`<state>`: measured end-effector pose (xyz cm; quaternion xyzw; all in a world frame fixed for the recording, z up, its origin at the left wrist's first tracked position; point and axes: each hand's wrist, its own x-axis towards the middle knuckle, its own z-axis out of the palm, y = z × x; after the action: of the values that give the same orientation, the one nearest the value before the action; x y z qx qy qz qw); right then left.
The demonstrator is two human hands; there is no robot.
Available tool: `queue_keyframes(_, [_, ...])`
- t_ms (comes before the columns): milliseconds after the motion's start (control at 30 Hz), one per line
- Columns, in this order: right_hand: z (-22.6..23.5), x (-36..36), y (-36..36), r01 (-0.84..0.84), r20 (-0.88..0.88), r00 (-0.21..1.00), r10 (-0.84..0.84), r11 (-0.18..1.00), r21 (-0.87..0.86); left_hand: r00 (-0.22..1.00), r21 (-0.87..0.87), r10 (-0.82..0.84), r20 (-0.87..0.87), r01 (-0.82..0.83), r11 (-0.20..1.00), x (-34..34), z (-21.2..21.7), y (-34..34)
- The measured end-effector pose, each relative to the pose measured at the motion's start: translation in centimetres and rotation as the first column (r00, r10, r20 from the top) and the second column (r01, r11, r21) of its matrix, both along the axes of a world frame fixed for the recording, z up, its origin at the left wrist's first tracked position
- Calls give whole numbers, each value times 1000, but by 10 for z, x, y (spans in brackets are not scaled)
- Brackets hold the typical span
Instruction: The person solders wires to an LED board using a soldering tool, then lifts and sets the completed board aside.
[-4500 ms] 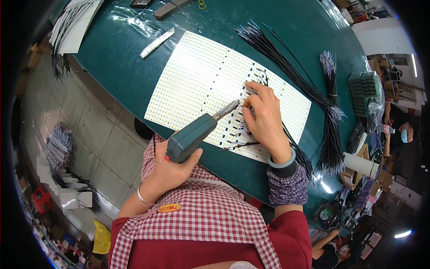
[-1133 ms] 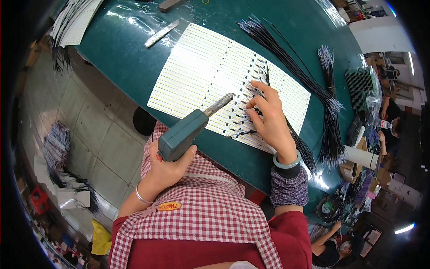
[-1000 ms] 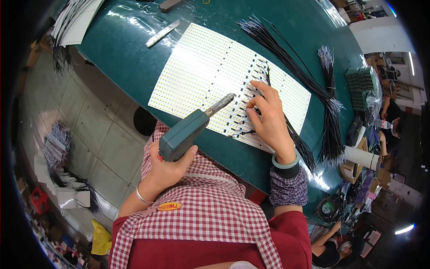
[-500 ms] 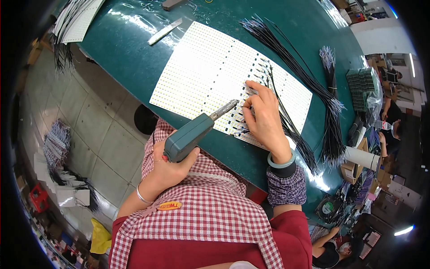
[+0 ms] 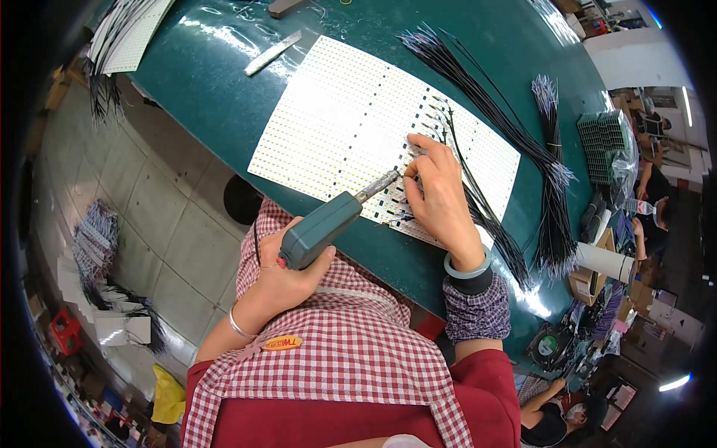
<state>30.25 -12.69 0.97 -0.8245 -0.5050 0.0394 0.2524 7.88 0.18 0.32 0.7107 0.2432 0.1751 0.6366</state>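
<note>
My left hand is wrapped around the grey-green soldering gun, its metal tip resting on the near edge of the white LED strip panel. My right hand lies flat on that panel, fingers pinching a thin black wire right at the tip. A long bundle of black wires lies across the green table beyond the panel, a second bundle further right

Glossy green tabletop; matt plastic iron, metal tip.
</note>
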Motion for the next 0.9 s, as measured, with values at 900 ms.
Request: queue_keyframes(900, [17, 12, -17, 22, -264, 964, -8, 998, 51, 998, 128, 27, 58, -34, 991, -8, 9, 0])
